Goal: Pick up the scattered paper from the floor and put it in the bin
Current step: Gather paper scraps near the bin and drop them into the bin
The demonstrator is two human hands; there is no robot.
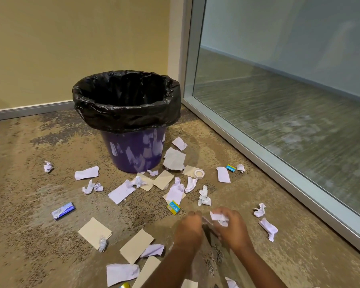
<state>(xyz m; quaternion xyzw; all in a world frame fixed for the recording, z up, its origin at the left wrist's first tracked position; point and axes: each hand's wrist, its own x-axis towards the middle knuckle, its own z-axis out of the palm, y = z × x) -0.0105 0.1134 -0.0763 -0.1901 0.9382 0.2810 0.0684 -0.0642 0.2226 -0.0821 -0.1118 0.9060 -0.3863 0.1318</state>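
White paper wad (219,218) in right hand (235,229), bin (133,151) upright.

A tape roll (199,174) is lying flat on the mottled carpet (29,194). Just right of it a yellow-and-blue box (230,168) is sitting; a second box (174,207) is lying nearer the camera, slightly left of the roll. Far left of the roll — nearer still — a blue packet (62,210) is resting. A glass panel (279,100) is running along to the roll's right, a yellow wall (71,48) standing beyond the roll.

Yellow wall (71,38) left, grey skirting (29,110); mottled brown carpet (29,204); frosted glass partition (289,80) right
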